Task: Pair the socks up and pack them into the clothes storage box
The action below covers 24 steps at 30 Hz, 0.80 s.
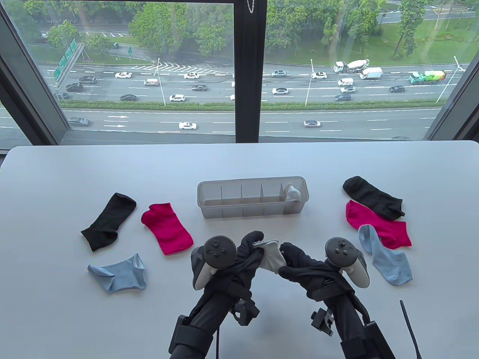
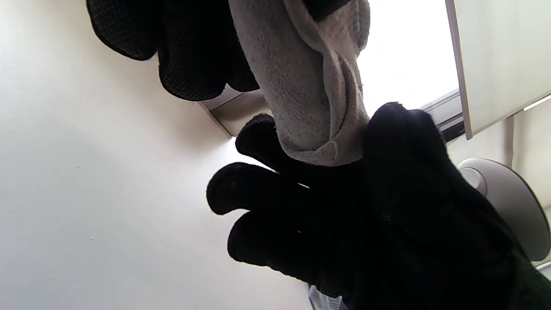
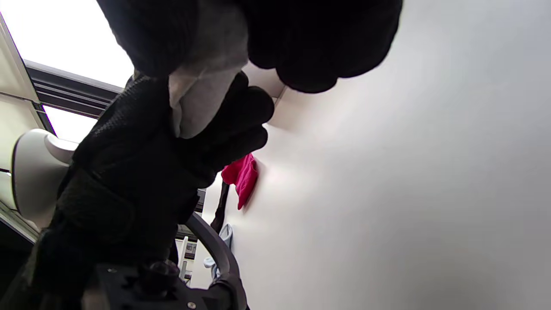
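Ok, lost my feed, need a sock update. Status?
Left hand and right hand both gripping grey sock. Storage box holds one pale bundle, far-right compartment. Six socks loose. Path clear.

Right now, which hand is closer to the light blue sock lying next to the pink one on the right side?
Right. The right hand is beside that light blue sock, apart from it. The left hand is farther, beyond the grey sock both hands hold.
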Each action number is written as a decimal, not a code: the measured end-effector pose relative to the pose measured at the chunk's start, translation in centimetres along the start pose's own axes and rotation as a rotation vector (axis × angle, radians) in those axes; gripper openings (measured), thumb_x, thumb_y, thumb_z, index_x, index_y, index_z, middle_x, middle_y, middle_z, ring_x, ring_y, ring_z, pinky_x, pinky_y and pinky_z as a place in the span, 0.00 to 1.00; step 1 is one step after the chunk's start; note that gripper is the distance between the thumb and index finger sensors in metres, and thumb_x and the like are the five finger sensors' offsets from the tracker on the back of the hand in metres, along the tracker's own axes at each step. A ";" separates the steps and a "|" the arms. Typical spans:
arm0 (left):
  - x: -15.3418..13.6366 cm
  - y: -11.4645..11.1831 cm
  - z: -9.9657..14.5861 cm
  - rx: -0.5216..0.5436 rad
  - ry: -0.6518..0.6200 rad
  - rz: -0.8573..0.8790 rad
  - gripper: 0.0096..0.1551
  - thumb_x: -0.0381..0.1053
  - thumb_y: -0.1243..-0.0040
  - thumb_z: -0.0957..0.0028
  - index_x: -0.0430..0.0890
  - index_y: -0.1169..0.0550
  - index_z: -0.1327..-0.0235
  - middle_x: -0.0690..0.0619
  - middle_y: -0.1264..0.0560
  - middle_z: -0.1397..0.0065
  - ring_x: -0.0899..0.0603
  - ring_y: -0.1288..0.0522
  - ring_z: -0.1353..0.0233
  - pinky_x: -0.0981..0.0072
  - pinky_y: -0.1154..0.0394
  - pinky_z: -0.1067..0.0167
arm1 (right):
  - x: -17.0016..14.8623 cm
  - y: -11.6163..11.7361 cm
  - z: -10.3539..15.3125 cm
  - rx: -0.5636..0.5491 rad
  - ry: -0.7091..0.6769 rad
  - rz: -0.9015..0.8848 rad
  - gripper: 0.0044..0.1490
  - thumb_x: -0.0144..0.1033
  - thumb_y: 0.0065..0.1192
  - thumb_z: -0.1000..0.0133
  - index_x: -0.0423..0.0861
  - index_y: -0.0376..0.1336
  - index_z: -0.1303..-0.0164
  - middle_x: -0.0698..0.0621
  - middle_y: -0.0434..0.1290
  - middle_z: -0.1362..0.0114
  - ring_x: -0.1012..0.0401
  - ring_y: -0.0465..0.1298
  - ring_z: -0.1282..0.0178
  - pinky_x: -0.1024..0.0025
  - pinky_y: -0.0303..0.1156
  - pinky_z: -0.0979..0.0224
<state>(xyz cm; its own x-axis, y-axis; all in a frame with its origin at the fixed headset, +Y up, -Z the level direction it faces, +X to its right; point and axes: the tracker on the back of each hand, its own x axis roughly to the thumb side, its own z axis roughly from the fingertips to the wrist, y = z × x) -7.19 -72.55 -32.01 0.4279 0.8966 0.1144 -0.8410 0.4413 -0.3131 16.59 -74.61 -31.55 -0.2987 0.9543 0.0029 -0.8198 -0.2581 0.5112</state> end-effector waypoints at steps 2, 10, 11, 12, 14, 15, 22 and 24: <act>-0.5 0.1 0.1 0.027 0.028 0.075 0.26 0.43 0.55 0.34 0.38 0.37 0.24 0.36 0.20 0.35 0.29 0.18 0.36 0.32 0.26 0.35 | 0.2 0.1 0.1 -0.043 -0.009 -0.040 0.41 0.43 0.62 0.37 0.41 0.50 0.19 0.37 0.66 0.23 0.49 0.76 0.31 0.51 0.73 0.27; -0.4 0.9 0.0 -0.073 0.039 -0.431 0.32 0.53 0.58 0.33 0.43 0.39 0.17 0.34 0.45 0.13 0.24 0.50 0.14 0.23 0.52 0.24 | 0.5 -1.4 1.0 -0.249 0.011 0.094 0.34 0.39 0.59 0.36 0.41 0.56 0.21 0.36 0.71 0.27 0.51 0.79 0.36 0.52 0.76 0.30; -0.4 0.9 0.0 -0.105 0.066 -0.585 0.37 0.56 0.59 0.33 0.46 0.48 0.14 0.36 0.54 0.11 0.26 0.59 0.13 0.23 0.59 0.24 | 0.6 -1.7 1.2 -0.293 0.019 0.142 0.34 0.40 0.59 0.36 0.41 0.57 0.22 0.37 0.72 0.28 0.52 0.80 0.37 0.53 0.76 0.30; -0.4 1.0 0.0 -0.141 0.103 -0.760 0.40 0.59 0.59 0.34 0.47 0.54 0.14 0.38 0.61 0.11 0.28 0.65 0.13 0.24 0.63 0.25 | 0.8 -2.0 1.5 -0.343 0.027 0.182 0.34 0.40 0.60 0.37 0.41 0.58 0.22 0.37 0.73 0.29 0.52 0.80 0.38 0.53 0.77 0.31; -0.6 0.9 0.1 -0.199 0.147 -0.960 0.45 0.62 0.61 0.35 0.50 0.64 0.16 0.43 0.72 0.13 0.31 0.76 0.16 0.26 0.71 0.27 | 1.2 -2.6 2.1 -0.429 0.033 0.255 0.34 0.41 0.62 0.38 0.42 0.59 0.23 0.37 0.73 0.30 0.53 0.81 0.39 0.54 0.77 0.31; -0.7 0.8 0.2 -0.220 0.153 -0.998 0.46 0.63 0.62 0.34 0.50 0.67 0.18 0.44 0.76 0.15 0.32 0.79 0.18 0.27 0.73 0.28 | 1.5 -2.9 2.3 -0.465 0.035 0.286 0.34 0.41 0.63 0.39 0.43 0.59 0.23 0.37 0.73 0.30 0.53 0.81 0.38 0.54 0.77 0.32; -1.5 0.7 1.5 -0.313 0.196 -1.015 0.47 0.63 0.64 0.34 0.48 0.70 0.20 0.42 0.79 0.18 0.32 0.81 0.20 0.28 0.75 0.30 | 4.8 -5.0 2.2 -0.718 0.066 0.397 0.34 0.38 0.63 0.37 0.45 0.58 0.21 0.37 0.68 0.24 0.52 0.77 0.33 0.53 0.74 0.27; -1.6 0.8 1.4 -0.321 0.201 -0.987 0.46 0.62 0.64 0.34 0.48 0.70 0.20 0.42 0.79 0.18 0.31 0.81 0.20 0.28 0.75 0.30 | 5.7 -5.4 1.1 -0.759 0.069 0.437 0.34 0.38 0.62 0.36 0.45 0.57 0.20 0.37 0.66 0.23 0.53 0.77 0.32 0.55 0.74 0.26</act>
<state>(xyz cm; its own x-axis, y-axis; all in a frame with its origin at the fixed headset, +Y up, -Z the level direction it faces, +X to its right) -8.97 -73.56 -31.06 0.9458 0.1100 0.3056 0.0242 0.9144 -0.4041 19.85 -67.65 -33.35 -0.6709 0.7416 0.0001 -0.7211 -0.6523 -0.2334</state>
